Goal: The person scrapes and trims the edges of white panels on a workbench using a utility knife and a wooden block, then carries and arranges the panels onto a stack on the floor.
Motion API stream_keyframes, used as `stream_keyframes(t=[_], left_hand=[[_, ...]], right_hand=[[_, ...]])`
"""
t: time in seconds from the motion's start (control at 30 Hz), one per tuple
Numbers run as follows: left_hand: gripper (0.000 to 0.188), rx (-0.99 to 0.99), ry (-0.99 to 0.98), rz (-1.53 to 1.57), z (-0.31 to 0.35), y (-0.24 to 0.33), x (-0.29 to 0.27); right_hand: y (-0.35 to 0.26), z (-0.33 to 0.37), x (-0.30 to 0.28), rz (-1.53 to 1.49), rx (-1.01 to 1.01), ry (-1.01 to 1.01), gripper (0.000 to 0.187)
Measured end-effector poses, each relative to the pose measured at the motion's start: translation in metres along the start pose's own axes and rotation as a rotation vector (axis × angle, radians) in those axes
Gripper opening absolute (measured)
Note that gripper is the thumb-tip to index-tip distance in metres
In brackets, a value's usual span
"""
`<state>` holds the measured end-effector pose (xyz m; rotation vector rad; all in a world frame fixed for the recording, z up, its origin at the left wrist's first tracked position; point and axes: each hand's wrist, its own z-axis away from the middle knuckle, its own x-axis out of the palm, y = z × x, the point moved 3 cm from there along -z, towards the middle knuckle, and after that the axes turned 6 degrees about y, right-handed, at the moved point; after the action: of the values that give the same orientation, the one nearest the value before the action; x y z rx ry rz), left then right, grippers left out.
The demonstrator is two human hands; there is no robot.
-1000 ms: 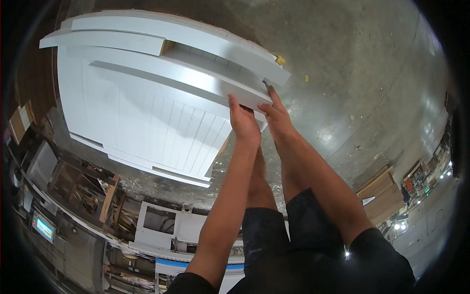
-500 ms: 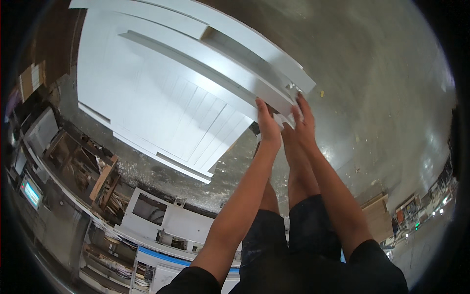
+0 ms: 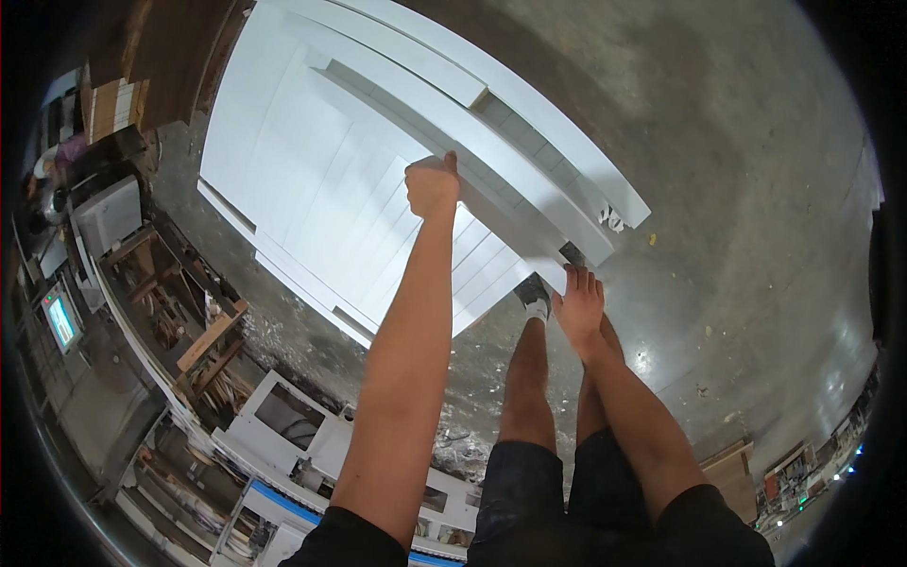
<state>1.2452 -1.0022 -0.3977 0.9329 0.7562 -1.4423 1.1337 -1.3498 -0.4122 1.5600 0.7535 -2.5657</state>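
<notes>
A long white board [image 3: 491, 142] lies on edge across a stack of white panels [image 3: 283, 123] on the floor. My left hand [image 3: 433, 186] is closed at the board's near side, partway along it, with the thumb against its edge; the curled fingertips are hidden. By the board's near right end is my right hand [image 3: 580, 304]. Its fingers reach forward with the tips at the end of the board, and the thumb stands apart. Whether those tips press on the board I cannot tell.
My feet stand close to the stack's near corner, one in a dark shoe [image 3: 532, 289]. Crumpled white scraps [image 3: 612, 219] lie at the stack's right end. At left are a bin of wood offcuts [image 3: 170, 312] and a lit screen [image 3: 60, 319]. White machinery [image 3: 283, 416] stands at lower left.
My left hand has moved away from the board's near end, forward and left along it. My right hand has dropped slightly nearer me. The view has shifted, and my legs have stepped.
</notes>
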Motion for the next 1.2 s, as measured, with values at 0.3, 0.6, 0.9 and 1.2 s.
stream_keyframes(t=[0.3,0.6,0.9,1.2], left_hand=[[0.074,0.022,0.026,-0.030,-0.014,-0.013,-0.009],[0.079,0.200,0.160,0.194,0.060,0.028,-0.110],[0.092,0.350,0.024,0.115,0.015,0.200,-0.091],[0.083,0.250,-0.020,-0.028,-0.010,0.210,-0.062]], right_hand=[[-0.003,0.008,0.003,-0.023,-0.023,-0.006,0.066],[-0.009,0.037,-0.122,-0.113,0.013,0.135,0.071],[0.024,-0.090,-0.172,-0.130,-0.003,0.318,0.068],[0.051,-0.131,-0.158,-0.201,-0.023,0.227,0.068]])
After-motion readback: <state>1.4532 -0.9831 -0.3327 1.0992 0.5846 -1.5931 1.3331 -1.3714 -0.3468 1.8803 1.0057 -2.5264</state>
